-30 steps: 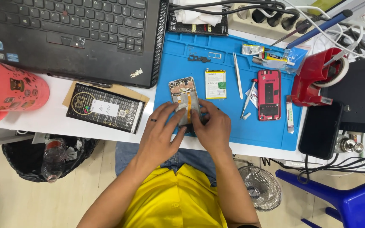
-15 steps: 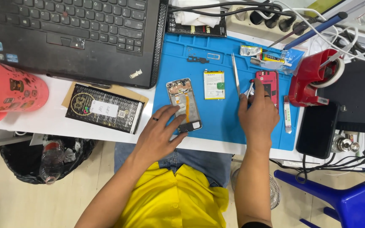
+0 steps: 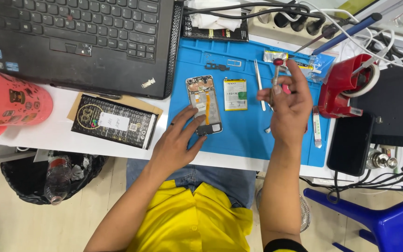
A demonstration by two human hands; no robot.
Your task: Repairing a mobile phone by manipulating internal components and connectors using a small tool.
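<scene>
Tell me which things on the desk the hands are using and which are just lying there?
In use:
- opened phone, under the left hand
- small screwdriver, held up in the right hand
- blue mat

Lying about:
- laptop
- pink mug
- black box
- red tape dispenser
- black phone

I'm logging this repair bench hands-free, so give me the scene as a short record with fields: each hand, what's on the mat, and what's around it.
left hand: left hand rests fingers on the lower end of the opened phone
right hand: right hand raised above the mat, pinching a small screwdriver
surface: blue mat
on mat: phone battery, tweezers
left of mat: laptop, black box, pink mug
right of mat: red tape dispenser, black phone
</scene>
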